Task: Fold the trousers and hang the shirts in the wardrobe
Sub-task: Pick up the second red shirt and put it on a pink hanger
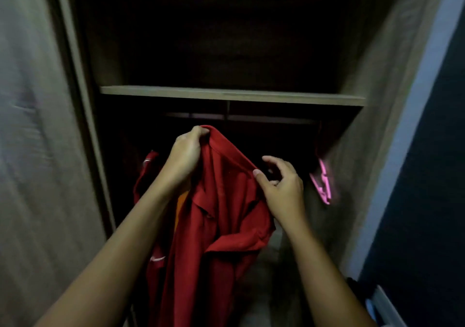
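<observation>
Lifting a red shirt [221,213] toward the wardrobe rail [264,119], a person's left hand [186,153] clenched the bunched cloth at the collar, just below the rail.

The right hand [283,186] hovered lower beneath the rail, fingers loosely curled and thumb against the shirt's shoulder edge; whether it pinched any cloth could not be told. The shirt hung limp and creased from that one grip (light, soft cloth, by the look of it), so it would likely sag and slip unless taken at the collar or both shoulders. No hanger showed inside it, and darkness hid much under the rail. A blurred pink hanger [322,183] hung below the rail's end, and a second red garment [148,168] was mostly covered.
</observation>
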